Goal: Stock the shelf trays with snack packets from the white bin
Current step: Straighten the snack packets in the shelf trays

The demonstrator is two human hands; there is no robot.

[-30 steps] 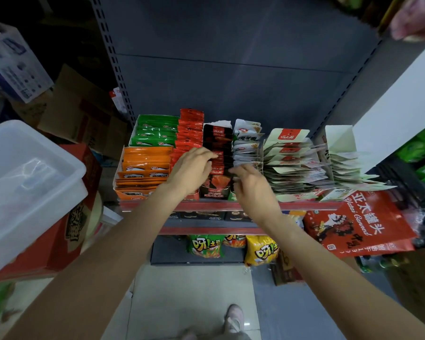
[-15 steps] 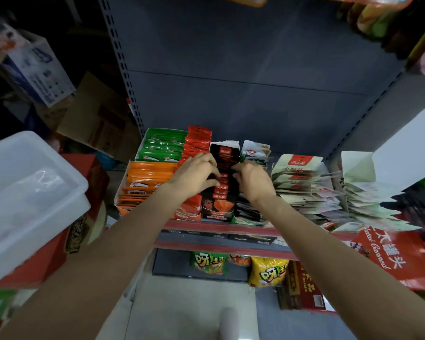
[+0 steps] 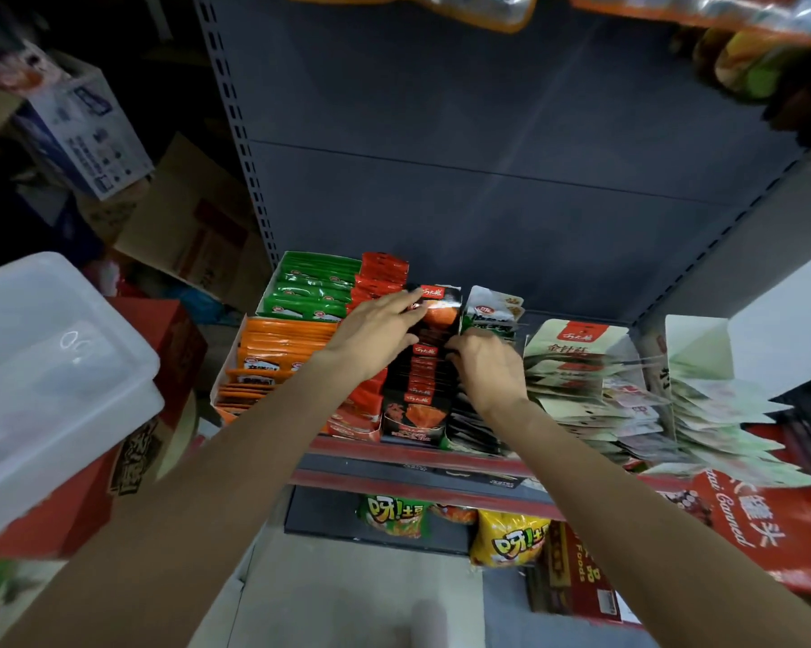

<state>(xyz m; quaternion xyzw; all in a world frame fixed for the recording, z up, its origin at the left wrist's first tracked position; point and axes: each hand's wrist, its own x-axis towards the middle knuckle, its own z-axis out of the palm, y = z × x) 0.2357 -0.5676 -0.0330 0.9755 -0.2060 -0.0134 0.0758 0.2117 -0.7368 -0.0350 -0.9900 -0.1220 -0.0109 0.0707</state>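
Both bare hands were at the row of black snack packets with red labels (image 3: 423,362), which stood upright in a black cardboard display tray (image 3: 410,425) at the middle of the red-edged metal shelf (image 3: 394,453). The left hand (image 3: 375,332) lay over the left side of the row with its fingers extended and close together, the fingertips touching the rearmost black packet (image 3: 438,308) near its red label. The right hand (image 3: 490,367) was at the right side of the same row with its fingers curled against the packet edges; whether they pinched one packet could not be told. Left of the black row stood red packets (image 3: 380,278), then green packets (image 3: 317,292) behind flat orange packets (image 3: 277,348) in a white tray. Right of it were white-and-green packets (image 3: 492,311) and a fanned stack of pale beige packets with red labels (image 3: 576,367). The translucent white plastic bin (image 3: 43,367) sat well apart at the left edge of the view, resting on a red cardboard box (image 3: 160,339). Below the shelf, green and yellow crisp bags (image 3: 506,540) stood on a lower level.
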